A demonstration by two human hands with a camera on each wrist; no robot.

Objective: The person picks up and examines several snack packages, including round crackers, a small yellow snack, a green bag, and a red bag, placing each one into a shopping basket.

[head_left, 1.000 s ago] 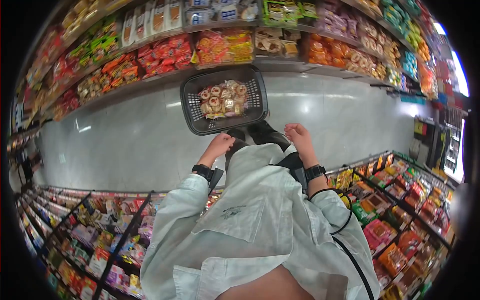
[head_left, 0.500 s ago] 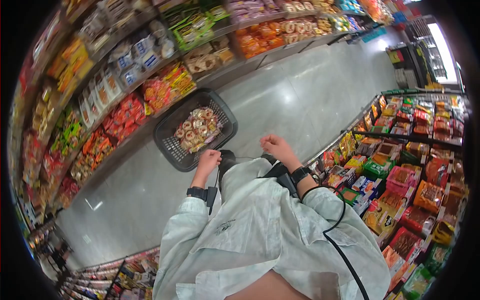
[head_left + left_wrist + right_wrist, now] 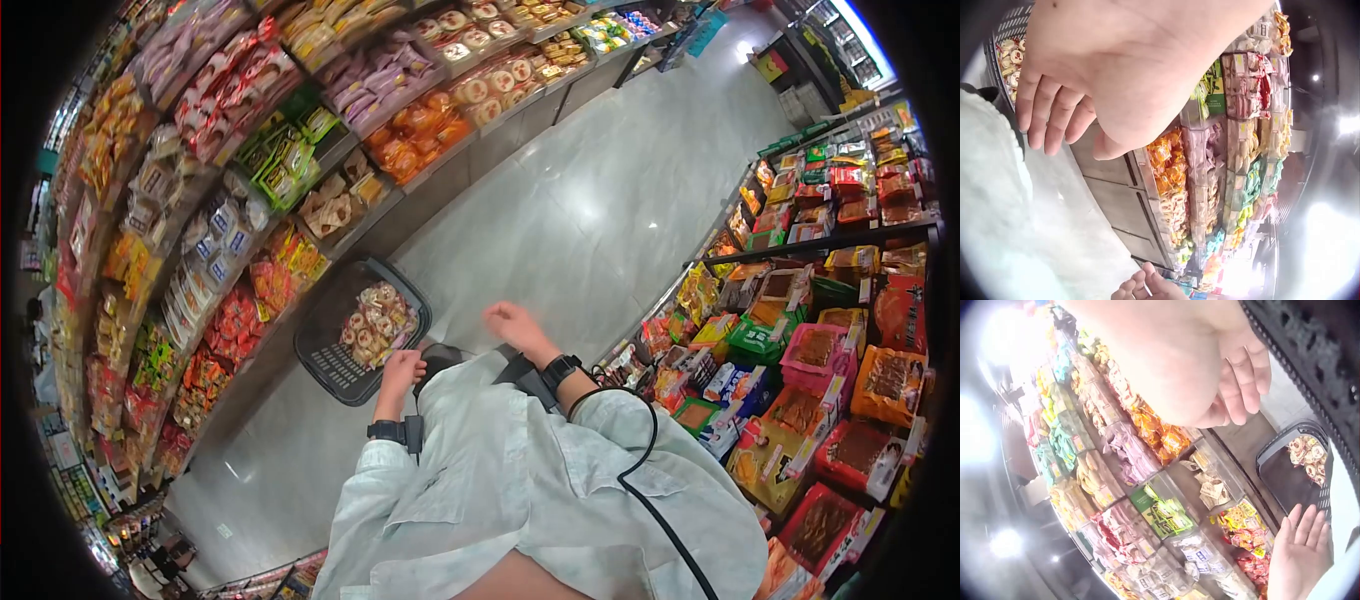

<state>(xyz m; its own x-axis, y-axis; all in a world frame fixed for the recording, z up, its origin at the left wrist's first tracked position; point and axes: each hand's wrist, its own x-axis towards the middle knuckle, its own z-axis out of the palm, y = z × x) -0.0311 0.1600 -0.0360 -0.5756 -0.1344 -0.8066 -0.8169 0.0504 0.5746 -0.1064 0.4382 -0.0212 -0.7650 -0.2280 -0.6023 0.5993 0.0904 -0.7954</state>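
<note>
My left hand (image 3: 402, 372) hangs beside the near right edge of a dark plastic shopping basket (image 3: 335, 368) on the floor. It holds nothing; in the left wrist view its fingers (image 3: 1054, 115) are loosely extended. Round wrapped snacks (image 3: 380, 322) in clear and reddish packaging lie heaped in the basket. Farther right, over the floor in front of my body, is my right hand (image 3: 515, 327), also holding nothing. The right wrist view shows its fingers (image 3: 1244, 384) relaxed and slightly bent.
A tiered shelf of bagged snacks, with orange packets (image 3: 418, 135) and green packets (image 3: 290, 155), runs along the left behind the basket. Another rack with packaged foods (image 3: 790, 395) stands on the right. Grey floor (image 3: 560, 210) stretches between them. A black cable (image 3: 650, 500) hangs along my right sleeve.
The head view has swung to the right, so the basket appears farther left and lower, and more of the right-hand rack shows. Both hands stay empty in front of my body.
</note>
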